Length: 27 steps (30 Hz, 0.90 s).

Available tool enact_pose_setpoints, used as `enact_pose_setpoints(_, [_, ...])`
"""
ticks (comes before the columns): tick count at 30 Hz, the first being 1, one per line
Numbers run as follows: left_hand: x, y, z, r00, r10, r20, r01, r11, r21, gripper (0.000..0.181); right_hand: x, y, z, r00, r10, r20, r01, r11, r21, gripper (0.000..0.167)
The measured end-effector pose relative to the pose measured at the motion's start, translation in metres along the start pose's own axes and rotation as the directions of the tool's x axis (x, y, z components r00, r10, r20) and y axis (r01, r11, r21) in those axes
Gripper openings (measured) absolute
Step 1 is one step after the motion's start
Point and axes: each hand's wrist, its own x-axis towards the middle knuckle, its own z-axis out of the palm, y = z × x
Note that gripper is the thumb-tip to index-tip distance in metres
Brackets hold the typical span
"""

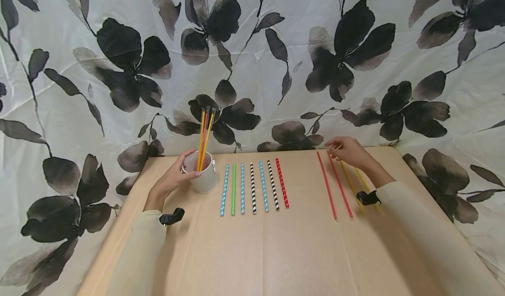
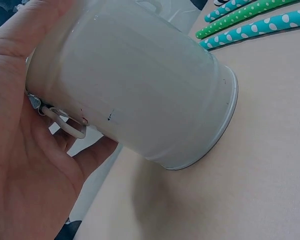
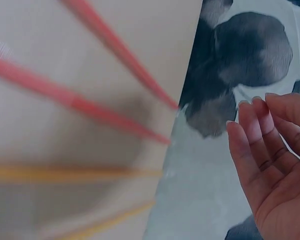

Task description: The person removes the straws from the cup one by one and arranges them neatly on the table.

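My left hand (image 1: 175,175) grips a small white pail (image 1: 205,183) by its side, with the thumb at the rim. In the left wrist view the pail (image 2: 140,85) is tilted, and its handle end (image 2: 65,122) shows by the palm. Several thin yellow and red sticks (image 1: 204,140) with dark upper ends stand in it. My right hand (image 1: 349,151) hovers over the far ends of two red straws (image 1: 340,184) and two yellow straws (image 1: 349,184). In the right wrist view its loosely bent fingers (image 3: 250,122) hold nothing.
Between the hands lies a row of several patterned paper straws: blue dotted (image 1: 224,190), green dotted (image 1: 233,190), black-and-white striped (image 1: 253,188) and red dotted (image 1: 282,183). A floral cloth (image 1: 276,81) hangs behind the wooden table (image 1: 260,252).
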Motion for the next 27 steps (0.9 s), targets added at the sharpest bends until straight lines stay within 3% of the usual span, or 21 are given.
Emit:
enact_pose_setpoints(15, [0.002,-0.004,0.000,1.000,0.003,-0.005,-0.003,1.000,-0.010,0.094,0.033,-0.048,0.050,0.995,-0.093,0.025,0.090,0.990,0.108,0.025])
enact_pose_setpoints(27, [0.000,-0.001,0.000,1.000,-0.009,-0.005,0.009,1.000,0.008,0.095,0.047,-0.086,0.089,0.983,-0.179,0.048,0.167,0.968,0.188,0.026])
